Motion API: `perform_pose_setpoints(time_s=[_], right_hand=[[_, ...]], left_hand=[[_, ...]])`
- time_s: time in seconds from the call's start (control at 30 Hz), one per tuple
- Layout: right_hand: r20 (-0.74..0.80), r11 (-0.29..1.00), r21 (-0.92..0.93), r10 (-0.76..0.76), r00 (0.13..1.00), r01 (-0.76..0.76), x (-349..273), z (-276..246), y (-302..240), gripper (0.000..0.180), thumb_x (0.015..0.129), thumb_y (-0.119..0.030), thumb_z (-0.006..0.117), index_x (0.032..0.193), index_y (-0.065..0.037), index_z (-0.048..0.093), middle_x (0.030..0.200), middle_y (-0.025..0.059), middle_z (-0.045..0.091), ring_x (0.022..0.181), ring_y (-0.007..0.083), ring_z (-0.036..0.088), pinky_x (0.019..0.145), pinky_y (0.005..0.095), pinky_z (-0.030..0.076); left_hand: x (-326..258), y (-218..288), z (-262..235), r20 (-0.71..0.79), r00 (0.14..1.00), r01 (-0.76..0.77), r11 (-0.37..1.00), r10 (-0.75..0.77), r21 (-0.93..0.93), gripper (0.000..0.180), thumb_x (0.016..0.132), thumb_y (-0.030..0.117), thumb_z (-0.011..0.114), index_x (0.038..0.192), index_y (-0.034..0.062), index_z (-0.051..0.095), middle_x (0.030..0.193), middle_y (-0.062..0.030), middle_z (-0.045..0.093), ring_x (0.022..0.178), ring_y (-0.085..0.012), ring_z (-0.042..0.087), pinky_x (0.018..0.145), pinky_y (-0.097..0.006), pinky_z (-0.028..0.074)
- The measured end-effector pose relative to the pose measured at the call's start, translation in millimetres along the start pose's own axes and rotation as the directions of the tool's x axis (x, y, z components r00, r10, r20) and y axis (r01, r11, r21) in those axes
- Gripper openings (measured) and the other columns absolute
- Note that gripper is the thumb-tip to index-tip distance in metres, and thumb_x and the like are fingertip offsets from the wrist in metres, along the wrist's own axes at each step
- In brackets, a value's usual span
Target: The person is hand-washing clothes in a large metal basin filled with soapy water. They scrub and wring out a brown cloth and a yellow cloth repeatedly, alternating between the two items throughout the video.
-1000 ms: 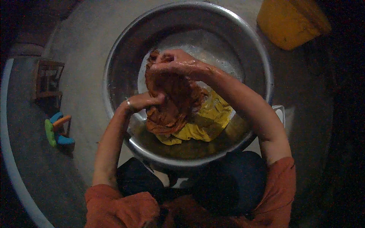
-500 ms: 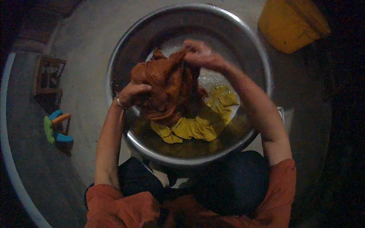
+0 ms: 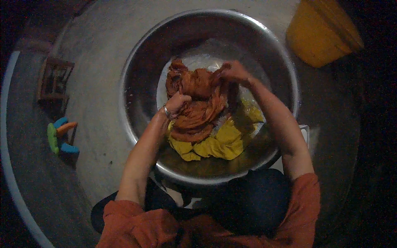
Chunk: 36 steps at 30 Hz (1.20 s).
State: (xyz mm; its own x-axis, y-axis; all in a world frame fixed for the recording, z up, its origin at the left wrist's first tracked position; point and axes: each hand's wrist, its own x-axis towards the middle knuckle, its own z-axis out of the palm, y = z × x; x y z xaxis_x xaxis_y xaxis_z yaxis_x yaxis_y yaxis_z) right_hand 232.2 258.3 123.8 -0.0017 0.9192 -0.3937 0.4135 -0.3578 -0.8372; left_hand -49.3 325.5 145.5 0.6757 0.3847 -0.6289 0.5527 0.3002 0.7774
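A wet, bunched orange-brown cloth (image 3: 202, 109) lies in a wide metal basin (image 3: 136, 70) between my two hands. My left hand (image 3: 178, 103) is closed on its left side, with a bracelet at the wrist. At the cloth's upper right, my right hand (image 3: 235, 72) pinches a fold of it and holds it up a little. Under and in front of the orange-brown cloth rests a yellow cloth (image 3: 223, 142), crumpled and wet. Soapy water shows around both cloths on the basin's bottom.
A yellow bucket (image 3: 322, 35) stands beyond the basin at the upper right. On the floor to the left are a small wooden frame (image 3: 56, 80) and a green, blue and orange toy-like object (image 3: 62, 134). A white handle (image 3: 305, 134) shows by the basin's right rim.
Both hands have come down and to the right with the orange-brown cloth, which now lies lower and more spread out in the basin. The view has shifted slightly.
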Motion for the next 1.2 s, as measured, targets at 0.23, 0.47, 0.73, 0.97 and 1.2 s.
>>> perform_pose_setpoints(time_s=[0.23, 0.47, 0.73, 0.97, 1.2], right_hand=[[-0.408, 0.789, -0.613, -0.270, 0.872, -0.043, -12, 35, -2, 0.051, 0.066, -0.044, 0.063, 0.111, -0.021, 0.053, 0.113, 0.0179, 0.041, 0.095, 0.0402, 0.047, 0.081, 0.0474, 0.042], [-0.155, 0.604, -0.569, -0.745, 0.648, 0.558, -77, 122, -129, 0.023, 0.060, -0.022, 0.063, 0.081, -0.015, 0.060, 0.091, 0.0119, 0.050, 0.082, 0.0287, 0.053, 0.068, 0.0415, 0.046], [-0.444, 0.838, -0.518, -0.433, 0.784, 0.170, 24, 40, -55, 0.024, 0.074, -0.032, 0.055, 0.090, -0.014, 0.059, 0.088, 0.0086, 0.057, 0.077, 0.0294, 0.056, 0.061, 0.0397, 0.046], [-0.542, 0.705, -0.615, -0.054, 0.838, -0.353, -20, 24, -33, 0.040, 0.079, -0.042, 0.052, 0.115, -0.025, 0.048, 0.126, 0.0187, 0.033, 0.102, 0.0431, 0.042, 0.083, 0.0448, 0.040], [-0.278, 0.691, -0.473, -0.706, 0.652, 0.547, -71, 130, -114, 0.014, 0.066, -0.020, 0.060, 0.077, -0.011, 0.061, 0.099, 0.0133, 0.048, 0.088, 0.0316, 0.050, 0.073, 0.0418, 0.044]], left_hand=[[-5, 42, 53, -0.114, 0.988, -0.152, 0.676, 0.101, -0.721, 0.064, 0.076, 0.052, 0.053, 0.119, 0.0072, 0.040, 0.109, -0.0100, 0.050, 0.100, -0.0217, 0.051, 0.087, -0.037, 0.042], [32, -26, 23, -0.056, 0.936, -0.228, 0.479, 0.346, -0.848, 0.056, 0.084, 0.052, 0.037, 0.120, 0.0099, 0.041, 0.117, -0.0074, 0.046, 0.107, -0.0236, 0.044, 0.094, -0.038, 0.035], [2, 41, 77, -0.248, 0.963, -0.263, 0.582, 0.107, -0.769, 0.053, 0.085, 0.047, 0.039, 0.119, 0.0072, 0.042, 0.116, -0.0072, 0.048, 0.104, -0.0222, 0.048, 0.090, -0.038, 0.040], [21, -1, 41, -0.448, 0.890, -0.288, 0.866, 0.084, -0.409, 0.085, 0.075, 0.064, 0.042, 0.135, 0.0177, 0.003, 0.139, -0.0093, 0.013, 0.127, -0.0247, 0.013, 0.099, -0.047, 0.020], [10, -11, 27, 0.024, 0.988, -0.027, 0.325, 0.151, -0.945, 0.063, 0.082, 0.053, 0.039, 0.128, 0.0111, 0.029, 0.130, -0.0044, 0.034, 0.118, -0.0247, 0.034, 0.097, -0.041, 0.030]])
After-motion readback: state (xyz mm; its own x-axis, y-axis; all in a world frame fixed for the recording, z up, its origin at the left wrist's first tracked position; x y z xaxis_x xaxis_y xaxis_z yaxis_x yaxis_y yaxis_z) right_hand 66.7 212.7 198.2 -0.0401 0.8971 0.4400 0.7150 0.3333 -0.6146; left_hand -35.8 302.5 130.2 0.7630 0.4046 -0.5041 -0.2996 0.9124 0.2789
